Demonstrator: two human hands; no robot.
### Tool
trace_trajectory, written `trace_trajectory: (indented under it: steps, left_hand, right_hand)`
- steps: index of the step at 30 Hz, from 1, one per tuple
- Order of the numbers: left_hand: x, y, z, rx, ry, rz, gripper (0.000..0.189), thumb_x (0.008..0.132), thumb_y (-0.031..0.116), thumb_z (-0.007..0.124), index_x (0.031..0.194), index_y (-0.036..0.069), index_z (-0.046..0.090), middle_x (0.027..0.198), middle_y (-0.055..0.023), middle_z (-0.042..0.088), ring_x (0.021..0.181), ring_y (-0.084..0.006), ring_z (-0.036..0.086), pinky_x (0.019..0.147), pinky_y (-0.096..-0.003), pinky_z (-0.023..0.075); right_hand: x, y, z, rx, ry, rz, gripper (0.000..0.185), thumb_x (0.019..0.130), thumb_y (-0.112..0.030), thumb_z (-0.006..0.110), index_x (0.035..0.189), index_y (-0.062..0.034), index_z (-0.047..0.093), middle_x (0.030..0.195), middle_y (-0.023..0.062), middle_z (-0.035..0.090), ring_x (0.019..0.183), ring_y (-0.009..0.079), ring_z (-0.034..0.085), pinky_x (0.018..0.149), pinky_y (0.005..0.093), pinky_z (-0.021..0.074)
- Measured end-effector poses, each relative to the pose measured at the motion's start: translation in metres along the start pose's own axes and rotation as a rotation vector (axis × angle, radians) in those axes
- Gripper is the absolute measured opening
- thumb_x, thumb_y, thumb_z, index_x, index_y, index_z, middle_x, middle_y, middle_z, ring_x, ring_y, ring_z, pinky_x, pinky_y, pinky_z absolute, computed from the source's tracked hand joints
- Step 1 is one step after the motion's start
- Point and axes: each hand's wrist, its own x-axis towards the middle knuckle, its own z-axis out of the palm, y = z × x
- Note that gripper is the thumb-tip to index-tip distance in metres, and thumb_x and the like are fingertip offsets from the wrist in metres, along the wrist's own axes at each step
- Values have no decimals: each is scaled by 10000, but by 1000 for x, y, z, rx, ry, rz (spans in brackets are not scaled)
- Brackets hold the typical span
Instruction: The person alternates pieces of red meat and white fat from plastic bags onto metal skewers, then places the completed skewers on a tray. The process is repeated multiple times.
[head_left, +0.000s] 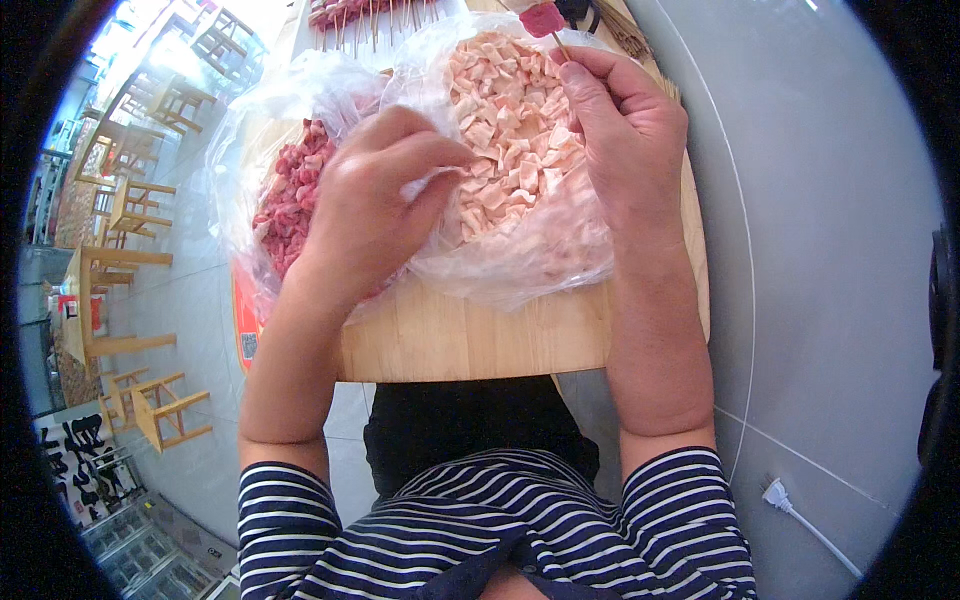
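Note:
My right hand pinches a thin wooden skewer that carries a piece of red meat near the top edge. My left hand, somewhat blurred, is over the pale pieces, its thumb and fingertips together at their left side; whether a piece is between them I cannot tell. The pale, fatty-looking pieces lie in an opened clear plastic bag. To the left, small chunks of red meat lie in another clear bag, partly hidden by my left hand.
Both bags rest on a round-edged wooden table. At its far side a white tray holds meat skewers, and bare sticks lie at the far right. A grey wall borders the right, with a white plug. Wooden stools stand at left.

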Motion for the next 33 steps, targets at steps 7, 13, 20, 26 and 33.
trace_trajectory:
  steps: [7,13,20,26,33]
  left_hand:
    - [22,16,44,118,-277,-19,129,703,123,712,825,87,694,897,-108,576,911,-303,581,803,-399,471]
    - [18,14,51,114,-261,-41,177,685,159,728,856,117,702,908,-101,574,925,-306,572,827,-421,448]
    - [21,3,51,330,-151,-77,180,716,220,729,868,127,709,951,-74,617,935,-292,584,837,-427,451]
    - [25,-11,51,408,-4,-151,148,754,216,707,868,121,711,932,-69,647,926,-292,612,855,-400,466]
    - [21,-13,40,315,3,-100,105,738,135,713,841,113,714,926,-74,644,926,-276,616,836,-380,475]
  right_hand:
    - [2,1,-1,18,12,10,123,865,-59,651,954,12,698,782,26,682,688,52,584,632,211,489]
    - [2,1,-1,-12,2,-20,124,862,-67,654,948,13,696,735,11,661,642,42,544,587,211,465]
    - [2,1,4,-50,-9,-69,115,858,-74,657,930,6,700,715,14,656,615,43,533,566,210,454]
    - [0,0,3,-74,-11,-58,120,858,-88,668,933,-2,705,710,12,656,612,40,534,558,207,450]
    - [-1,-2,2,-67,-5,-68,110,857,-75,670,929,1,703,710,7,655,612,39,538,556,204,449]
